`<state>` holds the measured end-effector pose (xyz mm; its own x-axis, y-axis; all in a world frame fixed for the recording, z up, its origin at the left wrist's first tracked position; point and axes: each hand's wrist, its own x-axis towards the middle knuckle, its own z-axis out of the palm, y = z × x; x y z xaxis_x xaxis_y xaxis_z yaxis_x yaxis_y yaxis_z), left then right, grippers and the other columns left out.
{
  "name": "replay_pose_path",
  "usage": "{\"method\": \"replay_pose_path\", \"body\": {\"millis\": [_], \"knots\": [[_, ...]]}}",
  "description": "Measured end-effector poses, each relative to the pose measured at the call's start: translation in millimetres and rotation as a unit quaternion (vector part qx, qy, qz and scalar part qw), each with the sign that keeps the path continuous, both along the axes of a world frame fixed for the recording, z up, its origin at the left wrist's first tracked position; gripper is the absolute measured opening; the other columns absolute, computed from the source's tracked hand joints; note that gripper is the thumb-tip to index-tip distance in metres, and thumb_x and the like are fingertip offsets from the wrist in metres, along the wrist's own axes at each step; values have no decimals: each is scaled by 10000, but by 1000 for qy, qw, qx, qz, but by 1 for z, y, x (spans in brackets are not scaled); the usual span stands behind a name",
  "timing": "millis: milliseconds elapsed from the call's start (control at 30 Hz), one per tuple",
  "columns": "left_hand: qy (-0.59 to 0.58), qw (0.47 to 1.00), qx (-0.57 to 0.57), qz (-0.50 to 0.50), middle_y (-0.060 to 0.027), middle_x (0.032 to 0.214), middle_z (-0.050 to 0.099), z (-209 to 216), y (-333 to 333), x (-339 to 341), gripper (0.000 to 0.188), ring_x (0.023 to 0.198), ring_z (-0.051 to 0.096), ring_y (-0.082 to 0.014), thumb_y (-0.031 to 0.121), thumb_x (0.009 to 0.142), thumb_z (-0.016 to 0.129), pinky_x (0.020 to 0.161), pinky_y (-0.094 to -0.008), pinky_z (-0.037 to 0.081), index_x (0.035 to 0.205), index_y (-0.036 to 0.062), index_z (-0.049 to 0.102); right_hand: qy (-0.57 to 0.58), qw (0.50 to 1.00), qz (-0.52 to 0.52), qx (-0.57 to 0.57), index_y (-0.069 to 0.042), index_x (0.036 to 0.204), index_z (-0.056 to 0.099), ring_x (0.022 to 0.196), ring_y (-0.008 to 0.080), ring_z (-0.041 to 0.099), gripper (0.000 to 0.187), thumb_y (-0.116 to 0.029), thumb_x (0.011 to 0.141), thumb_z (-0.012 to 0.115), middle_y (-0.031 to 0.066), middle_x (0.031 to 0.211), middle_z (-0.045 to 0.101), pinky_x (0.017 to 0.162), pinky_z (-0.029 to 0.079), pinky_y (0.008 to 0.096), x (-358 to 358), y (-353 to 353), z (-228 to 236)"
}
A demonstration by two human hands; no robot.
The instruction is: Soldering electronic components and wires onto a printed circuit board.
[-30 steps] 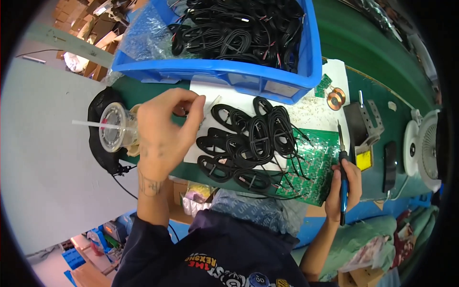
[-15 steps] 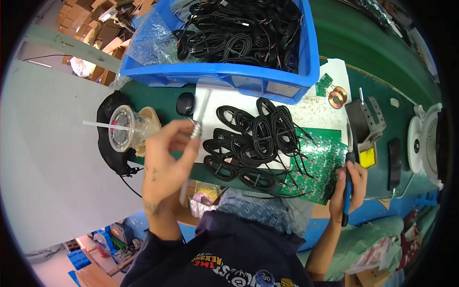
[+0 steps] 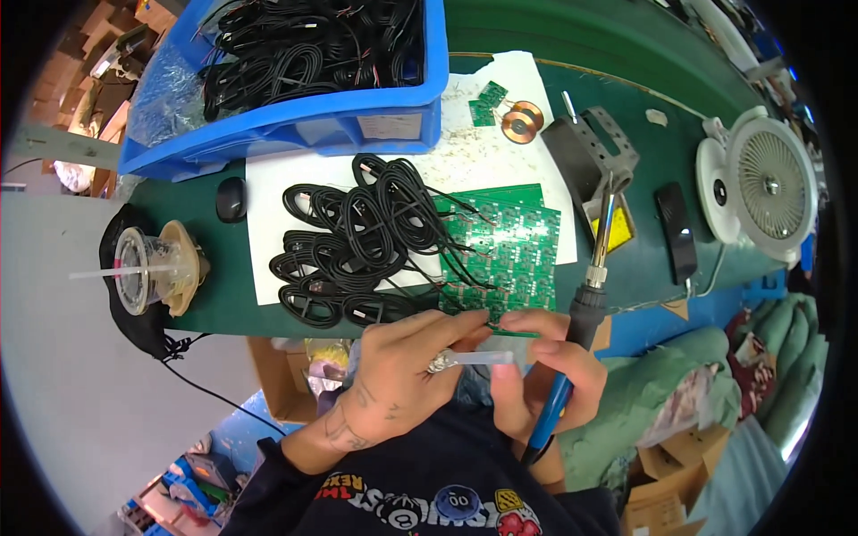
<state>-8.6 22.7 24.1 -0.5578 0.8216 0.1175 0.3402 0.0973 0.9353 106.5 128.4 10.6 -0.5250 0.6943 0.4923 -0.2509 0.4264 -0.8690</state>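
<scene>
My left hand (image 3: 402,371) is at the front table edge, fingers closed on a translucent tube (image 3: 487,357) with a coil of silver solder wire (image 3: 440,361) around one end. Right beside it, my right hand (image 3: 559,375) grips a soldering iron (image 3: 585,313) by its blue handle. The iron's metal barrel points up and away, its tip overlapping the grey metal holder in view. Just beyond my hands lie green circuit boards (image 3: 527,241), partly overlapped by cable ends. Bundled black cables (image 3: 375,223) rest on white paper left of the boards.
A blue bin (image 3: 286,134) full of black cables stands at the back left. At the right are a grey metal holder (image 3: 594,147) with a yellow sponge (image 3: 615,230), a black phone (image 3: 677,232) and a white fan (image 3: 769,183). A plastic cup (image 3: 143,268) and black mouse (image 3: 231,198) are left.
The view has shifted right. My left hand has come from near the cup to beside my right hand, bringing the tube and solder. My right hand has drawn nearer with the iron.
</scene>
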Motion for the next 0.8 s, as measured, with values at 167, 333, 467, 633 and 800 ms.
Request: {"method": "replay_pose_path", "body": {"millis": [167, 333, 467, 633, 800], "knots": [[-28, 997, -13, -75, -100, 767, 704, -2, 4, 2, 223, 548, 562, -243, -53, 751, 701, 525, -352, 458, 968, -5, 713, 27, 997, 52, -52, -38, 1095, 579, 849, 335, 705, 343, 104, 812, 711, 235, 932, 725, 779, 579, 420, 4, 3, -5], [-86, 987, -42, -131, -111, 678, 663, -1, 2, -3, 131, 500, 519, -271, -19, 781, 700, 507, -374, 433, 910, 6, 703, 31, 993, 85, -73, -45, 1006, 626, 814, 287, 703, 326, 140, 767, 747, 182, 911, 744, 725, 575, 373, 9, 3, -8], [-121, 980, -69, -143, -114, 633, 637, 1, 3, -5, 96, 481, 498, -274, 0, 795, 707, 500, -375, 418, 890, 9, 697, 3, 994, 96, -53, -66, 1012, 585, 823, 286, 696, 373, 160, 764, 747, 185, 927, 743, 734, 573, 377, 13, 5, -8], [-135, 977, -90, -140, -101, 619, 631, 0, 4, -3, 86, 473, 487, -250, 7, 805, 713, 494, -361, 406, 888, 7, 692, -58, 991, 110, -39, -93, 1033, 502, 835, 297, 681, 435, 180, 783, 730, 204, 975, 735, 748, 569, 383, 16, 4, -10], [-164, 979, -81, -91, -65, 651, 657, -10, 3, 5, 110, 494, 507, -176, -9, 821, 711, 495, -318, 408, 928, 10, 694, -78, 991, 55, -94, -98, 930, 569, 766, 244, 649, 340, 168, 792, 729, 145, 926, 720, 681, 532, 344, 13, -3, -14]]}}
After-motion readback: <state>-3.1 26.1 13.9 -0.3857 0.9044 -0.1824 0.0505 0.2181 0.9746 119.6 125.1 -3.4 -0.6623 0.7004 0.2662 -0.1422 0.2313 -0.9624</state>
